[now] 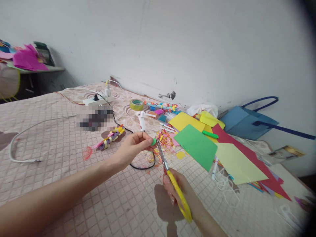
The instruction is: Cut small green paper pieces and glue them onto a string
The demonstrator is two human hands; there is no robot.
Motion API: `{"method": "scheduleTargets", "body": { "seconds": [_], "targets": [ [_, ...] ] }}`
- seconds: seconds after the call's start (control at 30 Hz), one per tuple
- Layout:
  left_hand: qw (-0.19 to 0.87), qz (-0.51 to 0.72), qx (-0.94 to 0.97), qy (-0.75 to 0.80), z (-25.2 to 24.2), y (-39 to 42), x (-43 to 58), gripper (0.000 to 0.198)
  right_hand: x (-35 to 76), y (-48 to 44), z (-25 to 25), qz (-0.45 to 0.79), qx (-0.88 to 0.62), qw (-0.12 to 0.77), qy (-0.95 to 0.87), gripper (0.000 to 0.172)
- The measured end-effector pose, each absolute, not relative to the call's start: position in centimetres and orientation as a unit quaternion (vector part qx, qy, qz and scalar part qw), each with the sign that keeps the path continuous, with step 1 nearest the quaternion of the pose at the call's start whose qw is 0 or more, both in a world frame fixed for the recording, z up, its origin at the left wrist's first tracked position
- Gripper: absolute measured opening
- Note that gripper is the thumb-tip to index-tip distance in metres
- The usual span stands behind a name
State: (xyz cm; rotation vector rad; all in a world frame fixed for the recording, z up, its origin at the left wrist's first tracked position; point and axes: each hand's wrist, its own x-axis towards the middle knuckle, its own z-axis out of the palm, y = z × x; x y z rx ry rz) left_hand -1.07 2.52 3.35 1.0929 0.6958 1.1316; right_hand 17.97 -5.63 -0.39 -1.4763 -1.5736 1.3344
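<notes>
Between the thumb and fingers of my left hand (140, 142) is a small green piece of paper (153, 142), pinched at its edge. My right hand (178, 185) is wrapped round the yellow handles of a pair of scissors (176, 184). The scissor blades point up and away, with their tips right beside the green piece. Whether the blades touch it I cannot tell. Just beyond the hands lies a heap of small coloured paper scraps (166, 140). A white glue gun (142, 121) stands behind my left hand, and a black cord runs below it.
Green (196, 146), pale yellow (238, 161) and red sheets (271, 179) overlap on the right, near a blue bag (247, 121) and tangled white string (225, 184). A decorated paper stick (110, 137), a tape roll (136, 104) and a power strip (90, 100) lie left and behind.
</notes>
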Motion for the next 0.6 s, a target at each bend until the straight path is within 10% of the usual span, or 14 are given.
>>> {"method": "scheduleTargets", "body": {
  "seconds": [0.6],
  "targets": [
    [0.637, 0.472, 0.523, 0.313, 3.46, 2.91, -1.49, 0.015, 18.51, -5.13, -0.53, 0.410, -0.584, 0.285, -0.641, 0.023]
  ]
}}
